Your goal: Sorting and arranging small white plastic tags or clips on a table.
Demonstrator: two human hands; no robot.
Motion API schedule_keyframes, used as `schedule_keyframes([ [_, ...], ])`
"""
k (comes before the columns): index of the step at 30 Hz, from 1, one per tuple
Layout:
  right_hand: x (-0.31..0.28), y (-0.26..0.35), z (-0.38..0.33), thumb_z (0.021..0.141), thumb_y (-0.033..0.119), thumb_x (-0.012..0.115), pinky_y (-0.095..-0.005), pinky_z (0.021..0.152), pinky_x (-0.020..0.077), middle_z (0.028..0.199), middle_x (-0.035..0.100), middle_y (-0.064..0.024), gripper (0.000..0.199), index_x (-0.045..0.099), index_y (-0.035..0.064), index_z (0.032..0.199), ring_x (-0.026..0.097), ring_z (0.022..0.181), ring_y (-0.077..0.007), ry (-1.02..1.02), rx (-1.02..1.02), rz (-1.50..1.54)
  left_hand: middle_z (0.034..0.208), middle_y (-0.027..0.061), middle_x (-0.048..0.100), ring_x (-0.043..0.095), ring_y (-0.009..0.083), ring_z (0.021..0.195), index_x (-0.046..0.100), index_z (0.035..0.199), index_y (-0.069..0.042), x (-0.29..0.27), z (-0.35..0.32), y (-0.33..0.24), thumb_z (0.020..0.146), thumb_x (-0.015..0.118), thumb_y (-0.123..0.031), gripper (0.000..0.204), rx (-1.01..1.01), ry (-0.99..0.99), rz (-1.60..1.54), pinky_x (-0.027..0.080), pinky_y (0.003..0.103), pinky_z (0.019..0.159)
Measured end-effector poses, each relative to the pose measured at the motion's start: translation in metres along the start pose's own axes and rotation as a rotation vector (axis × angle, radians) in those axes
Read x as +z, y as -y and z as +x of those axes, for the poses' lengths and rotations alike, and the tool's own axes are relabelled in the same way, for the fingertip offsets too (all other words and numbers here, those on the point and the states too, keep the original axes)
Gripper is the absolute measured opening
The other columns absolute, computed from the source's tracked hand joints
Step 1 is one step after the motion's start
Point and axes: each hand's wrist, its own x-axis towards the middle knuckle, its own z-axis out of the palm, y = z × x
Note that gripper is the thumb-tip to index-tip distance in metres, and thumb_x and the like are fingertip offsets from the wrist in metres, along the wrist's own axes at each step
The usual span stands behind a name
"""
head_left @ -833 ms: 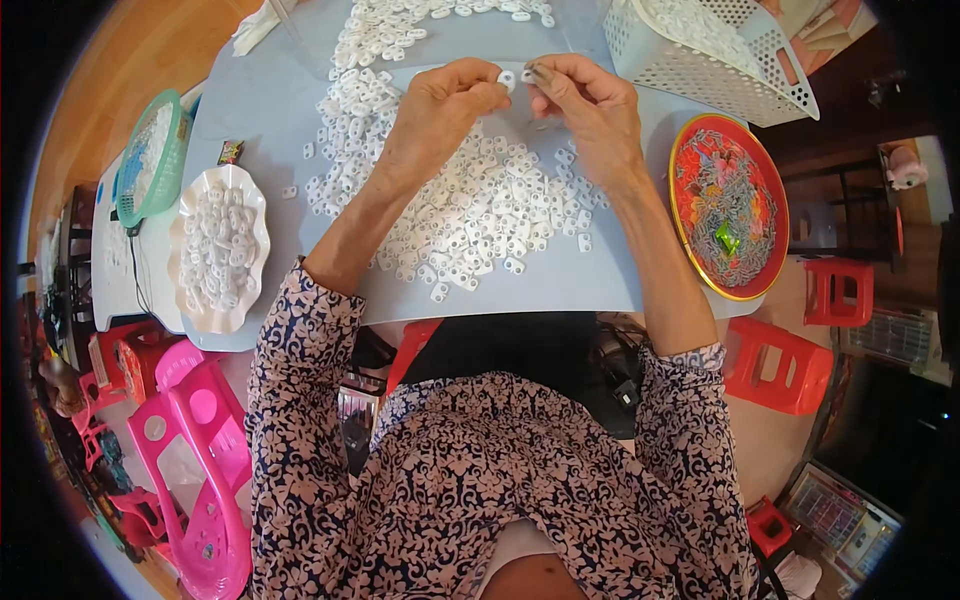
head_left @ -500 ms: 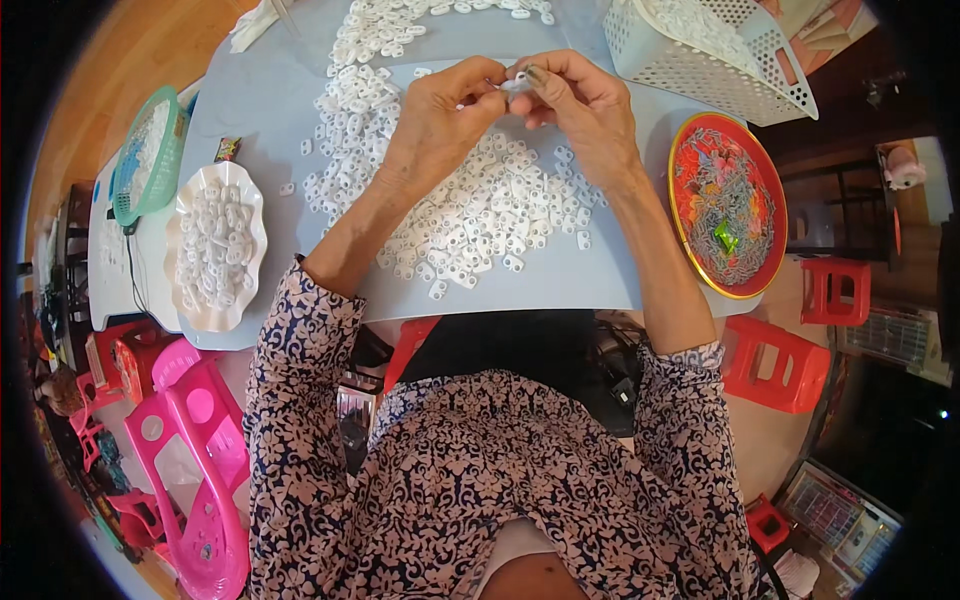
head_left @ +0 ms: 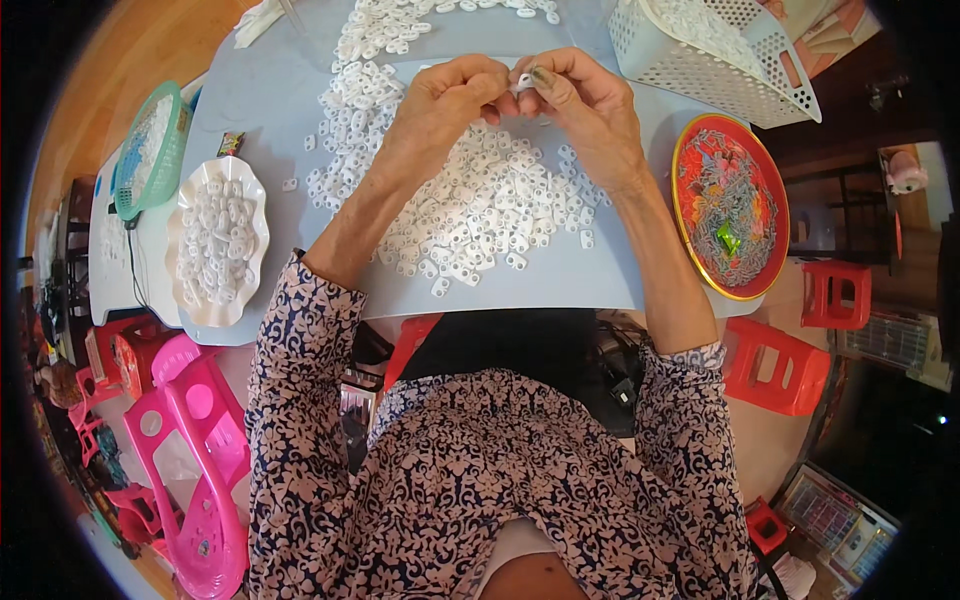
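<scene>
small dark wrapper (head_left: 231,143) | on table, beside white scalloped dish (head_left: 216,240)

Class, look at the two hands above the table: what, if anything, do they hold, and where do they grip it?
Both hands, left hand and right hand, pinch one small white plastic piece between their fingertips, one at each side; the exact grip cannot be told.
</scene>
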Motion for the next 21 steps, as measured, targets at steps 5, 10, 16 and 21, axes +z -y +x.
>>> schedule_keyframes([
  [5,-0.0036,-0.0023,0.0014,0.091,0.012,0.058,-0.0214,0.063,0.0468,0.077,0.063,-0.0024,0.014,0.063,-0.0007,0.093,0.055,0.070,-0.0063,-0.106,0.054,0.021,0.078,0.0022,0.063,0.057,0.0094,0.069,0.062,0.092,-0.002,0.0046,0.0010,-0.0041,0.090,0.053,-0.013,0.015,0.092,-0.130,0.071,0.045,0.024,0.068],
  [10,0.0018,-0.0006,0.0005,0.090,0.010,0.058,-0.0210,0.061,0.0472,0.076,0.064,-0.0027,0.013,0.064,-0.0006,0.093,0.056,0.066,-0.0066,-0.139,0.049,-0.005,0.077,0.0005,0.062,0.057,0.0087,0.068,0.062,0.093,-0.002,0.0029,-0.0001,0.0012,0.089,0.054,-0.011,0.013,0.111,-0.128,0.159,0.043,0.023,0.064],
  [16,0.0033,-0.0046,-0.0014,0.089,0.009,0.060,-0.0200,0.060,0.0479,0.076,0.064,-0.0028,0.011,0.065,-0.0001,0.093,0.058,0.066,-0.0066,-0.074,0.068,-0.054,0.078,0.0000,0.061,0.057,0.0083,0.073,0.062,0.097,-0.001,0.0024,0.0002,-0.0037,0.089,0.056,-0.013,0.015,0.131,-0.139,0.135,0.043,0.022,0.065],
  [21,0.0025,-0.0017,-0.0005,0.087,0.007,0.062,-0.0198,0.062,0.0493,0.080,0.065,-0.0044,0.011,0.064,-0.0008,0.095,0.059,0.068,-0.0076,-0.100,0.063,-0.071,0.082,0.0018,0.062,0.059,0.0092,0.079,0.062,0.098,0.000,-0.0030,0.0047,0.0021,0.089,0.057,-0.015,0.018,0.173,-0.132,-0.054,0.043,0.023,0.066],
])
